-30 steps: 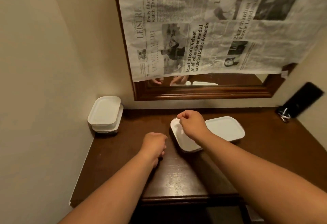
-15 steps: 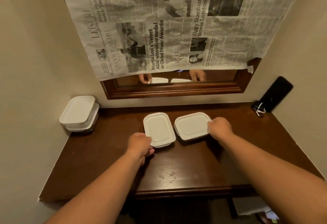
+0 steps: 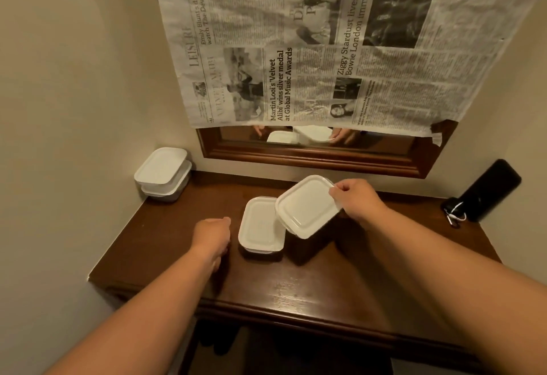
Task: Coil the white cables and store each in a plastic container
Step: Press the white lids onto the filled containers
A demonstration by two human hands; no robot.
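Our right hand (image 3: 355, 200) now pinches the right container (image 3: 305, 209) by its far edge and lifts it, tilted, off the table (image 3: 296, 286), overlapping the left container (image 3: 259, 228). Our left hand (image 3: 211, 234) has let go, fingers loosely curled, empty. A white cable (image 3: 457, 217) lies far right, still to store.

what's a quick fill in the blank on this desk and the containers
___ containers are stacked in the back left corner of the desk.
A newspaper hangs over most of the ___.
The tilted container is gripped by the ___ hand.
Missing: two, mirror, right.
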